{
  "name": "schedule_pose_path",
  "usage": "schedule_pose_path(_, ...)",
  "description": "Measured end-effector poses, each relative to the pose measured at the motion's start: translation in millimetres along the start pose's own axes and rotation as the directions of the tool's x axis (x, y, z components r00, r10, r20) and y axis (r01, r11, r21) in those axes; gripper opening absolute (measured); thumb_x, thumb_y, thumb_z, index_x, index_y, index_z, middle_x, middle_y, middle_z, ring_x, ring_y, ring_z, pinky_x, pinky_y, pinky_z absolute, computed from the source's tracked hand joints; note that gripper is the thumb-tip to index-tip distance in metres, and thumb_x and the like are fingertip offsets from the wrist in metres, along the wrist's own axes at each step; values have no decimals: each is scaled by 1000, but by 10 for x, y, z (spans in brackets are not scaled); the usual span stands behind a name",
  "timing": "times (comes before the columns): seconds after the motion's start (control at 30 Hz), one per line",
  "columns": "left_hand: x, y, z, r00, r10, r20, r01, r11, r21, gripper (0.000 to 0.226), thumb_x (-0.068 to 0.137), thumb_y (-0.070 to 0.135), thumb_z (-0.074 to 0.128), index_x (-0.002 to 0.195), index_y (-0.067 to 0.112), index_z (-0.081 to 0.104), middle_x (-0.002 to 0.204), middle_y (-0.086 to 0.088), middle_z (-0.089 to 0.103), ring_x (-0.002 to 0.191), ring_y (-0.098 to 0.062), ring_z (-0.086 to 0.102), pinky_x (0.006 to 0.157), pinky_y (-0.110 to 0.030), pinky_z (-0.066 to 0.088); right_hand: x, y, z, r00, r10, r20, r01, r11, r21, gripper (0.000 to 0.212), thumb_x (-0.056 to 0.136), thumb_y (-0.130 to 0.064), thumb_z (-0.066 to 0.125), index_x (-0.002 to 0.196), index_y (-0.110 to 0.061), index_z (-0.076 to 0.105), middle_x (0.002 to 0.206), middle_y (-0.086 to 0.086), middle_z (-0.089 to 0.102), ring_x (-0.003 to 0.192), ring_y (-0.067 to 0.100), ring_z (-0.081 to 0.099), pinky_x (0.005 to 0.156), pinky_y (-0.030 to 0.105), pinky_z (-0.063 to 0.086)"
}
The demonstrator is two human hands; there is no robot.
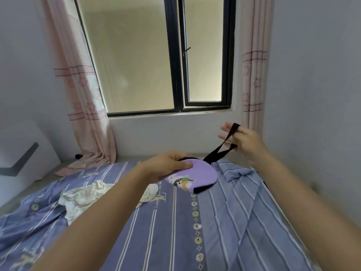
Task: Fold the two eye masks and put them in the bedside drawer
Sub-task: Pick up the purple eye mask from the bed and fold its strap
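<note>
Head view looks down over my two bare forearms to the bed, spread with a blue striped sheet. My left hand grips the purple eye mask at its far-left edge, thumb pressed on top, fingers closed round the fabric; the mask is folded, its printed bird face showing, and sits just above the sheet near the middle of the bed. My right hand is raised to the far right, fingers spread wide, with the mask's black strap looped over them and pulled taut back to the mask. A crumpled white cloth lies on the sheet to the left; whether it is the second mask, I cannot tell. Beyond the bed stands a window between pink curtains.
</note>
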State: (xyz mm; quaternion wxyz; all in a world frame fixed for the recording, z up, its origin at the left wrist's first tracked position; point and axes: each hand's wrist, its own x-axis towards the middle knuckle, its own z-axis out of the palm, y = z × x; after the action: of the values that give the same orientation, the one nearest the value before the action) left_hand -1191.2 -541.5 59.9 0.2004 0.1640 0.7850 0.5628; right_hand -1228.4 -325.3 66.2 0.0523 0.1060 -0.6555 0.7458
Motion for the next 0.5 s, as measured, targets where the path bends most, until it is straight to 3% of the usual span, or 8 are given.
schedule_pose_path(0.07, 10, -47, -56, 994, -38, -98, 31, 997, -77, 20, 92, 9, 44, 89, 17, 62, 49, 6, 70, 40, -2, 59, 40, -11, 48, -68, -51, -21, 996, -62, 69, 32, 930, 365, 40, 93, 1, 30, 96, -15, 67, 84, -2, 76, 73, 9, 71, 68, 27, 56)
schedule_pose_path(0.13, 22, -100, -108, 972, -77, -221, 47, 989, -139, 17, 91, 12, 47, 84, 15, 61, 40, 6, 63, 31, -3, 51, 31, -10, 40, -210, -100, -2, 963, -156, 218, 33, 876, 481, 48, 90, -1, 33, 77, -22, 74, 69, -3, 77, 64, 10, 71, 65, 26, 60)
schedule_pose_path(0.2, 48, -139, -126, 948, -103, -301, 33, 973, -228, 17, 91, 14, 47, 79, 14, 58, 33, 6, 55, 26, -3, 43, 28, -8, 32, -334, -98, 29, 883, -214, 417, 54, 930, 363, 32, 79, -8, 48, 79, -26, 75, 63, -1, 75, 53, 10, 67, 59, 21, 59)
schedule_pose_path(0.23, 62, -152, -116, 941, -111, -320, 18, 960, -280, 18, 92, 15, 46, 77, 14, 56, 30, 5, 53, 25, -3, 41, 28, -8, 31, -369, -57, 42, 854, -193, 484, 119, 976, 180, 30, 75, -9, 54, 85, -30, 73, 62, -3, 75, 47, 9, 64, 55, 18, 56)
schedule_pose_path(0.3, 92, -175, -70, 936, -125, -330, -4, 932, -363, 21, 92, 15, 42, 75, 14, 55, 28, 5, 49, 23, -3, 38, 27, -8, 29, -411, 27, 74, 844, -101, 526, 259, 937, -236, 39, 80, -2, 57, 90, -38, 65, 58, -14, 72, 38, 6, 59, 48, 11, 50)
schedule_pose_path(0.33, 108, -186, -39, 936, -133, -326, -6, 920, -392, 23, 93, 14, 41, 74, 13, 54, 28, 5, 48, 23, -3, 37, 26, -8, 28, -418, 61, 81, 862, -84, 500, 278, 903, -327, 44, 84, 2, 55, 88, -41, 63, 55, -19, 70, 37, 5, 58, 46, 10, 48)
schedule_pose_path(0.43, 146, -209, 64, 947, -118, -299, -33, 890, -454, 25, 94, 12, 37, 73, 12, 51, 27, 6, 43, 23, -3, 33, 26, -9, 24, -433, 129, 126, 917, -113, 382, 231, 932, -278, 50, 84, 7, 52, 86, -41, 61, 67, -16, 71, 53, 27, 62, 38, 12, 47)
schedule_pose_path(0.5, 164, -221, 116, 949, -95, -301, -58, 886, -461, 27, 94, 12, 36, 72, 12, 51, 27, 6, 42, 23, -3, 32, 26, -9, 23, -409, 196, 143, 951, -157, 265, 223, 945, -240, 38, 81, 6, 56, 75, -31, 59, 75, -5, 67, 62, 36, 60, 31, 13, 43)
